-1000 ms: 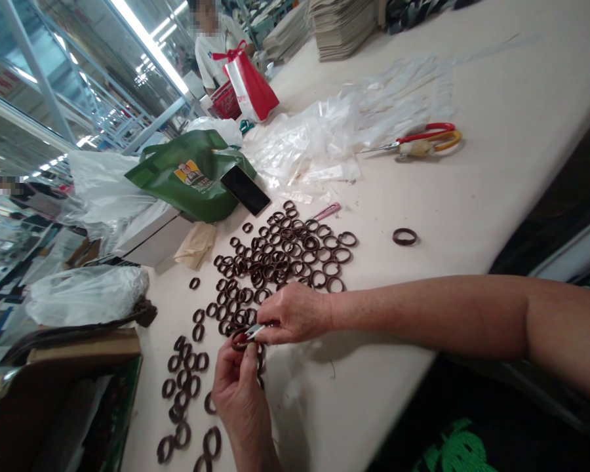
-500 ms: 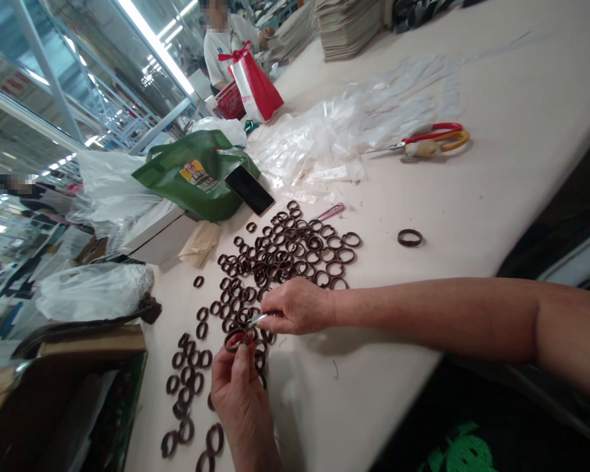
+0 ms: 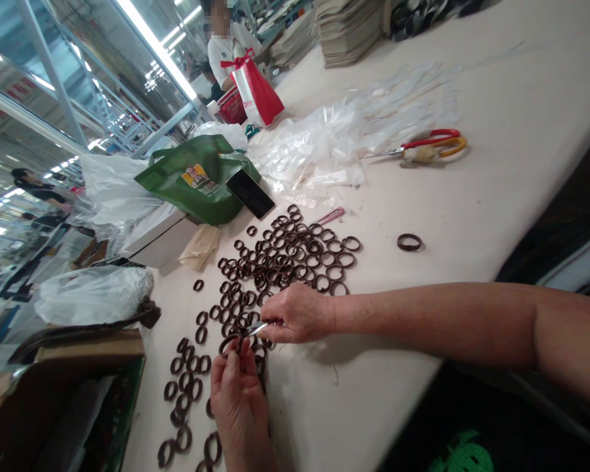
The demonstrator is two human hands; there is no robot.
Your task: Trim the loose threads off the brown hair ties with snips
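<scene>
Between its thumb and fingers my left hand (image 3: 238,400) pinches a dark brown ring (image 3: 229,345). My right hand (image 3: 292,314) is closed around small metal snips (image 3: 255,328), whose pointed tip meets the right side of that ring; the handle is mostly hidden in the fist. Many similar loose brown rings (image 3: 275,255) lie in a heap just beyond both hands. More brown rings (image 3: 184,387) are scattered to the left of my left hand. One larger ring (image 3: 410,242) lies apart on the right.
On the pale table (image 3: 423,314) lie red-and-yellow-handled scissors (image 3: 430,145), a pink tool (image 3: 330,216) and clear plastic strips (image 3: 324,141). A phone (image 3: 250,193) leans on a green bag (image 3: 196,180). An open box (image 3: 93,347) stands at left. A person (image 3: 226,46) is at the far end.
My left hand and its ring have shifted slightly left and down. More of the snips' blade shows now, still at the ring. The far person's arm has moved.
</scene>
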